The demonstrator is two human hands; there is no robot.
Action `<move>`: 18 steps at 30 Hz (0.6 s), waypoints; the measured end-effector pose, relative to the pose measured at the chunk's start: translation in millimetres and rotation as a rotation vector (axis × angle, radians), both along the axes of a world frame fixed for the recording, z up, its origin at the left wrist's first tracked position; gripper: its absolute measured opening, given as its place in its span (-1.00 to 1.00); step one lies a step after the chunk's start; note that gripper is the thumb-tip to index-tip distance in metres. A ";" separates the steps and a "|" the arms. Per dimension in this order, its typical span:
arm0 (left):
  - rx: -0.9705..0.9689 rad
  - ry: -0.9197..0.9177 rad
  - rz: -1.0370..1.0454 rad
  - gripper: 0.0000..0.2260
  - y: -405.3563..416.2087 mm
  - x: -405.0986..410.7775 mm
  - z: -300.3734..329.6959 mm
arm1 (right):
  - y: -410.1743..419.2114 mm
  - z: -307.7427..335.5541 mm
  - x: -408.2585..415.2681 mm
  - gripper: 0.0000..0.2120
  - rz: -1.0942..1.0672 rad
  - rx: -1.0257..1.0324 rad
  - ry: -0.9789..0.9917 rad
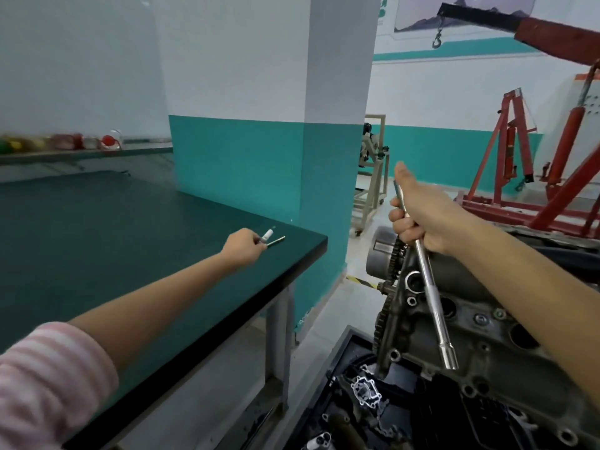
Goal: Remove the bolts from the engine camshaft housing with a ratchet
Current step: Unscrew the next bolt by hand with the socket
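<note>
My right hand grips the handle of a long silver ratchet with extension and socket; the tool slants down over the grey engine camshaft housing, socket end hanging just above it. My left hand reaches out over the dark green workbench and pinches a small white-tipped part near the bench's far right corner. A thin brass-coloured bolt lies on the bench beside the fingers; whether they touch it I cannot tell.
A teal-and-white pillar stands behind the bench. A black tray with loose engine parts sits on the floor below the housing. Red engine hoists stand at the right, with a hook overhead. Blurred jars line a shelf at the far left.
</note>
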State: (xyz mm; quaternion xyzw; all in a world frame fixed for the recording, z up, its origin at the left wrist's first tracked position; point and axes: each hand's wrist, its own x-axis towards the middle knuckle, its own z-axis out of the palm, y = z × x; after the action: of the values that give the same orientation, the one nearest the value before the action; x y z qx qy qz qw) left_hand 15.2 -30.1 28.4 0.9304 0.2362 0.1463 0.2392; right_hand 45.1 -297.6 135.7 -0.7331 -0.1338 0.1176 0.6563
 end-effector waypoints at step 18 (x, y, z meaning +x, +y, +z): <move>0.358 0.176 0.215 -0.69 29.8 20.1 -63.9 | 0.3 -2.7 2.2 -0.56 0.006 -0.117 -0.019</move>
State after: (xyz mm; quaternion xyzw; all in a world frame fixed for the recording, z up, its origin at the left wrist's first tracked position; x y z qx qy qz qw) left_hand 35.3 -0.3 -35.4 0.9366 0.3244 0.1286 0.0318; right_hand 47.3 -297.3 133.0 -0.7711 -0.1354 0.1203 0.6105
